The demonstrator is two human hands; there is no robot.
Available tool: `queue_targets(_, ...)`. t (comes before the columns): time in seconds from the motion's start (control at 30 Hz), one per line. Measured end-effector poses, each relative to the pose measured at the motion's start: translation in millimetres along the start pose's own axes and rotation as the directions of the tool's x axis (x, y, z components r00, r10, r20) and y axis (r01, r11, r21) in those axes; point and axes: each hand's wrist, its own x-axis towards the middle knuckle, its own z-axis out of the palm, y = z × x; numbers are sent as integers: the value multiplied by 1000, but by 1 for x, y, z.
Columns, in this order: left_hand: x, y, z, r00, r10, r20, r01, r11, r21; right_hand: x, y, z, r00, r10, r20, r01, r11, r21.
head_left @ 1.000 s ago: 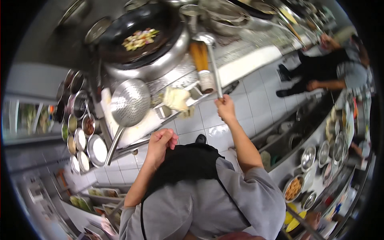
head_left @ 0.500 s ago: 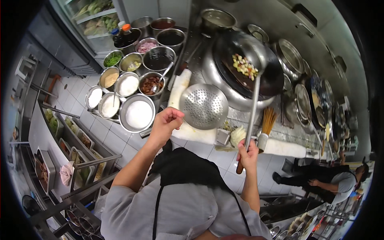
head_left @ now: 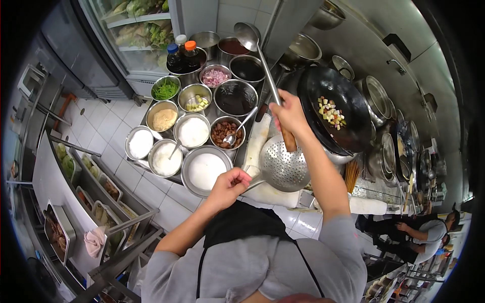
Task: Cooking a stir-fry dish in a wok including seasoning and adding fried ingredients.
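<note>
My right hand [head_left: 289, 113] is wrapped round the wooden-handled ladle [head_left: 269, 68]. The ladle's bowl reaches far forward, above the rim of a pot of reddish sauce [head_left: 233, 46]. Loosely curled, my left hand [head_left: 228, 188] is beside the handle of a round perforated strainer [head_left: 284, 162]; whether the fingers grip anything I cannot make out. Under my right forearm, the strainer rests by the white-wrapped ledge. To the right, a black wok [head_left: 353, 113] holds small yellow, white and reddish cubes [head_left: 331, 112].
Metal bowls hold white powders or grains [head_left: 204, 169], brown chunks [head_left: 226, 132], dark sauce [head_left: 235, 97], chopped pink pieces [head_left: 214, 77] and chopped greens [head_left: 165, 90]. Bottles [head_left: 190, 54] stand behind them. Thin sticks [head_left: 352, 175] are bundled near the wok. Other people [head_left: 411, 232] stand at far right.
My right hand has swung the ladle from the wok leftward and forward over the sauce pots. The cubes lie in the wok. My view has turned left; my left hand remains beside the strainer.
</note>
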Motion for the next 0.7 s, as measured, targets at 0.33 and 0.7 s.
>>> queue_targets(0.33,-24,-7,-29,974,33,-223,-41,999,-29,113,-15,20,987,149,57,-128,954,-270)
queue_targets(0.7,-28,-9,-10,916,26,-401,-55,997,-61,127,-19,2,907,335,256,-420,772,476)
